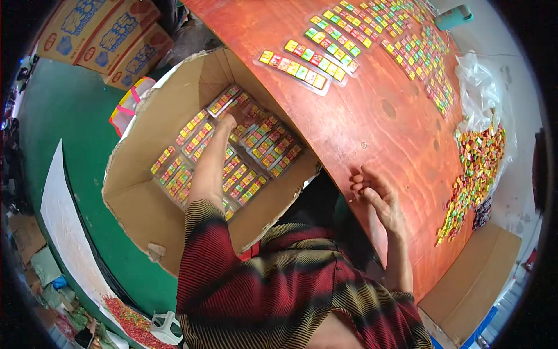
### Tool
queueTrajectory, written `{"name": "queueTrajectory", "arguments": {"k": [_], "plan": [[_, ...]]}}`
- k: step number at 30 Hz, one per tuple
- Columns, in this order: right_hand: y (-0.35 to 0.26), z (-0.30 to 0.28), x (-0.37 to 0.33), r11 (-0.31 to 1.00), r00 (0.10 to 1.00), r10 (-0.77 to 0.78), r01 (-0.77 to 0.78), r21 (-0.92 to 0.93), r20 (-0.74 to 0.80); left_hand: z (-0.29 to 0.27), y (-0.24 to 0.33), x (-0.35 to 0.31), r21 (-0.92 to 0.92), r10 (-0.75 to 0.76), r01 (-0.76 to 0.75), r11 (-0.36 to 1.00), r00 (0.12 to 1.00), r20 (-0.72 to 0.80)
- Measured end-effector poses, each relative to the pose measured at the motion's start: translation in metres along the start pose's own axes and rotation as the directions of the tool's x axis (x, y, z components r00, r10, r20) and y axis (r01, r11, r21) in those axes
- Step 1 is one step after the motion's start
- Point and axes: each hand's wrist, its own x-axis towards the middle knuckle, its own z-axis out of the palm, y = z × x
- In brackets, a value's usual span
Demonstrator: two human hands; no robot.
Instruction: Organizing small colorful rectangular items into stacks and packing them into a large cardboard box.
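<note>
My left arm reaches down into a large open cardboard box (pixel 139 151) beside the table. Inside lie clear plastic trays (pixel 247 183) filled with rows of small red, yellow and green packets. At the far side of the box, my left hand (pixel 237 114) is down among the trays, next to a tray (pixel 224 100) near the corner; its fingers are hard to make out against the packets. My right hand (pixel 375 200) is held at the near edge of the reddish wooden table (pixel 349 134), fingers loosely curled and apart, with nothing seen in it.
Several filled trays (pixel 296 70) stand in rows toward the table's far side. A heap of loose small packets (pixel 474 180) lies at the right, below a clear plastic bag (pixel 479 90). A teal cup (pixel 454 17) is at the far right. Stacked cartons (pixel 107 38) rest on the green floor (pixel 81 116).
</note>
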Motion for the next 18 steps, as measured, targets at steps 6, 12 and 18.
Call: {"name": "queueTrajectory", "arguments": {"k": [6,12,18], "plan": [[0.002,0.000,-0.009,1.000,0.999,-0.019,0.018,-0.022,-0.042,-0.021,0.069,-0.035,0.056,0.213,-0.229,0.972,0.955,0.208],[0.000,0.002,-0.008,1.000,0.999,-0.001,0.001,-0.021,-0.036,-0.019,0.054,-0.025,0.180,0.239,-0.262,0.948,0.961,0.141],[-0.002,0.003,-0.007,0.999,0.999,0.009,-0.011,-0.030,-0.043,0.010,0.042,-0.021,0.393,0.457,-0.409,0.824,0.889,-0.034]]}}
